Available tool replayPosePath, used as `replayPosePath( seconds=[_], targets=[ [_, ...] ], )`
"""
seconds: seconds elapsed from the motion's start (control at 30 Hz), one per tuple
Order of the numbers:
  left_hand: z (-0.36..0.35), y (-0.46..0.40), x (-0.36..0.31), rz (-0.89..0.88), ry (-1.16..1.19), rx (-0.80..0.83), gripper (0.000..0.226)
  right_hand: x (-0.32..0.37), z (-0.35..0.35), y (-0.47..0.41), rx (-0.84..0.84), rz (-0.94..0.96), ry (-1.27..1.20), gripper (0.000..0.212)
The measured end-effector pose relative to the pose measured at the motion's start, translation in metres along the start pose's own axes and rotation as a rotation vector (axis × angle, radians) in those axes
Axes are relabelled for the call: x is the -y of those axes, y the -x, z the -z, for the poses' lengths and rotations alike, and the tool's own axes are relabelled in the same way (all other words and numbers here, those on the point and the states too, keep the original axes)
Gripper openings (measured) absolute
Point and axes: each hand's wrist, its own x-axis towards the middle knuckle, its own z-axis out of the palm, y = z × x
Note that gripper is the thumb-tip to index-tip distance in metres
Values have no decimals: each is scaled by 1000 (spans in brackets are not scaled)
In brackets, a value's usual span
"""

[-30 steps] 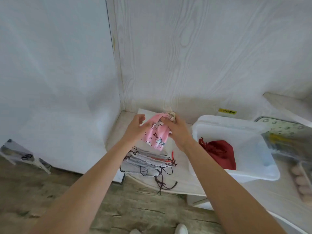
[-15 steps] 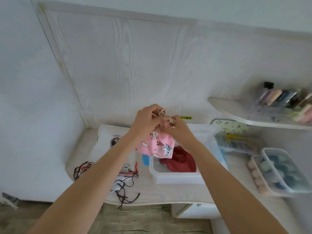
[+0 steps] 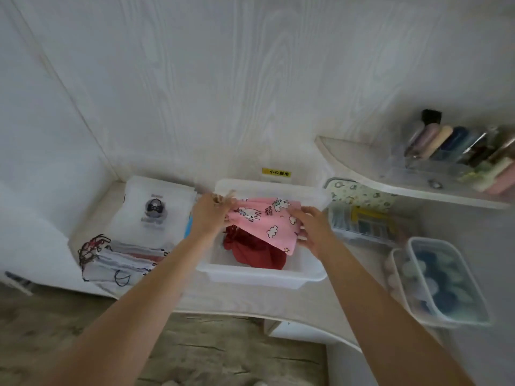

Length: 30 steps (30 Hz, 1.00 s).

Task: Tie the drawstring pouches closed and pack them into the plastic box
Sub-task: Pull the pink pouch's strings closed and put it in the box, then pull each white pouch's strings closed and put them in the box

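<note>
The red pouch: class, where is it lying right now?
In the head view the red pouch lies inside the plastic box at centre, under the pink pouch held by both hands.

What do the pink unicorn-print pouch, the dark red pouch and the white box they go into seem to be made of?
The pink unicorn-print pouch looks like thin woven cloth, matte: it drapes and gathers into folds at its neck. The dark red pouch seems a soft matte fabric, crumpled; the weave is too blurred to tell. The white box appears to be translucent plastic, smooth with a slight sheen and a rigid moulded rim.

Yellow warning label (image 3: 276, 172) on wall, lidded container (image 3: 443, 280) at right.
</note>
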Motion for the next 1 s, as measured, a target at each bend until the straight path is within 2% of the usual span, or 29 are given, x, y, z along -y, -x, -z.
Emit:
replayPosePath(
  seconds=[0.1,0.2,0.33,0.47,0.6,0.7,0.83,1.0],
  targets=[
    [-13,2,17,69,-184,44,35,-12,-7,-19,-88,25,252,23],
    [-25,1,21,61,-388,53,32,-20,-16,-30,-47,22,472,34],
    [-42,0,26,70,-582,116,28,-28,-24,-39,-15,36,637,40],
    [-55,1,30,39,-841,217,39,-43,-31,-37,-28,117,963,58],
    [-65,-5,34,46,-1034,310,32,-50,-31,-34,72,181,1200,44],
    [-67,-9,31,26,-1063,331,33,-47,-30,-33,149,134,1235,41],
    [-58,-7,16,-81,-1021,281,32,-32,-35,-24,132,276,1194,33],
    [2,-10,7,-254,-681,264,28,-15,-79,1,62,442,904,30]
  ],
)
